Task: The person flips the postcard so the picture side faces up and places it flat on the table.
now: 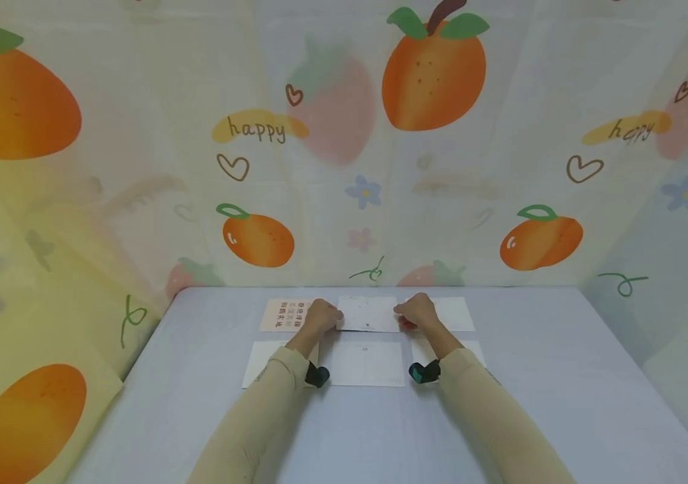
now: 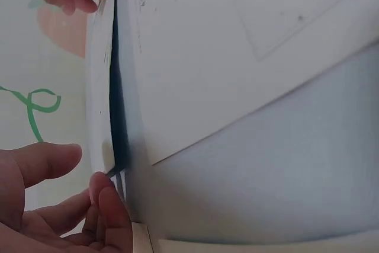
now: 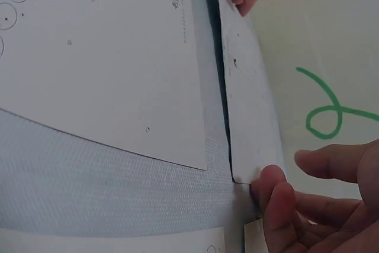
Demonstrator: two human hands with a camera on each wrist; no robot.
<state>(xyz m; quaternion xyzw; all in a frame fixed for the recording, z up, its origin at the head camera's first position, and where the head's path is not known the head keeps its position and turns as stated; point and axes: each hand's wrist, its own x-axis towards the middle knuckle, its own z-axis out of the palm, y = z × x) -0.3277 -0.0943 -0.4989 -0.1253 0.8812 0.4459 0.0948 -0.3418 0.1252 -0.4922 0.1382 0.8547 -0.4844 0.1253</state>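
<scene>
Both hands are at a white card (image 1: 368, 314) in the middle of the back row, one at each short side. My left hand (image 1: 322, 316) holds its left end. On its right end are the curled fingers of my right hand (image 1: 417, 313). In the left wrist view the card's near edge stands slightly off the table, with a dark gap beneath, and the left fingertips (image 2: 102, 183) are at its corner. The right fingertips (image 3: 273, 182) meet the opposite corner in the right wrist view. Both thumbs stand apart from the fingers.
A card with printed characters (image 1: 280, 314) lies at back left and a white card (image 1: 455, 314) at back right. Along the front row are a left card (image 1: 257, 363), a middle card (image 1: 368, 364) and a right card, partly under the forearms. A fruit-print curtain (image 1: 344, 168) rises behind the table (image 1: 356, 437).
</scene>
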